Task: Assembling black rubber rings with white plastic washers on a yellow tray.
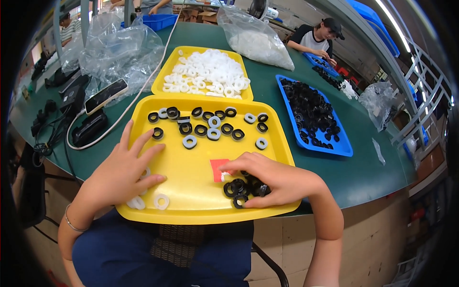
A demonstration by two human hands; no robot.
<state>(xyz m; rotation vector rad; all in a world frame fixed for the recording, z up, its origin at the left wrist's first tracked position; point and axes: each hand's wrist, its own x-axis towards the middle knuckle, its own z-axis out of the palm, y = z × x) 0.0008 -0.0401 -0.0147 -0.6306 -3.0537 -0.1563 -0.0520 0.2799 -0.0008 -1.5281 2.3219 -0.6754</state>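
A yellow tray (191, 208) lies before me at the table's edge. My left hand (122, 172) is open over its left side, fingers spread, one fingertip beside a black ring (158, 133). White rings (161, 201) lie by its thumb and partly under the palm. My right hand (282, 179) arches over a pile of black rings (236, 186) at the lower right. Its thumb touches one ring; index and thumb are apart, and the other fingers are mostly hidden. A red patch (220, 168) lies beside the index finger. Farther up are scattered black rings and grey-faced rings (190, 142).
Behind stands a second yellow tray (249, 91) heaped with white rings (210, 71). A blue tray (346, 150) of black parts is at right. Plastic bags (256, 43), a phone (106, 95) and a white cable (138, 93) lie around. A co-worker (320, 38) sits at far right.
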